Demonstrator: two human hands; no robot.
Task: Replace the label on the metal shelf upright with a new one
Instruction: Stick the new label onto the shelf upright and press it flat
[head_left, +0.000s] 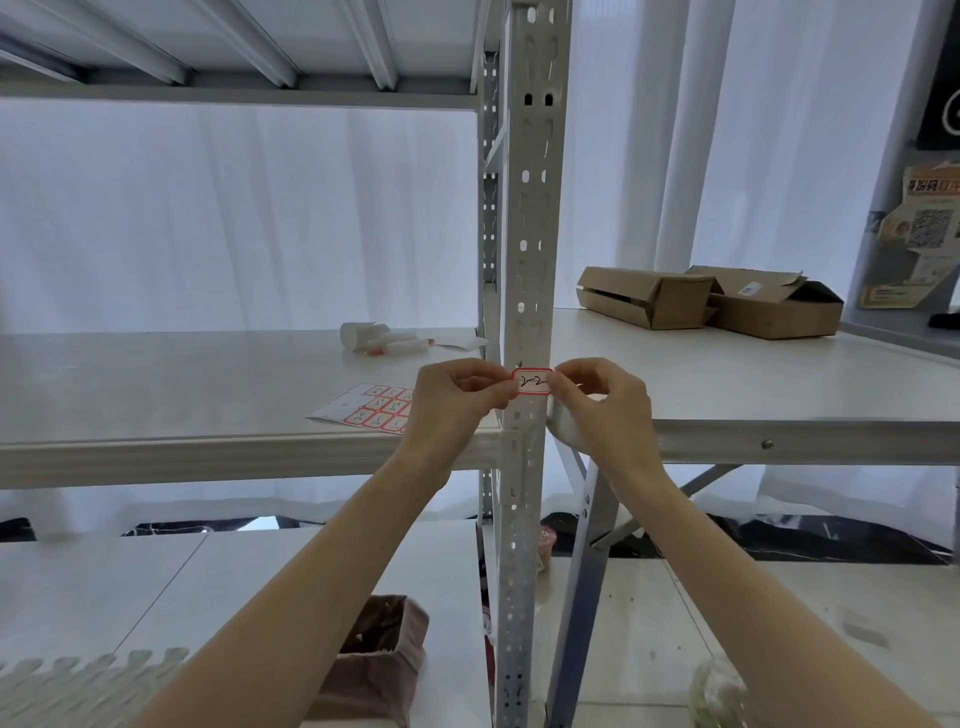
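Head view: a red-bordered label (533, 383) with black handwriting held flat against the front of the perforated metal upright (530, 270), just above shelf level. Left hand (457, 400) pinching the label's left end between thumb and fingertips; right hand (597, 402) pinching its right end the same way. Behind the left hand, lying on the left shelf board (156, 384), a sheet of matching labels (366, 408), partly hidden. Farther back, crumpled backing scraps (387, 340). On the right shelf, two cardboard boxes (711, 301)
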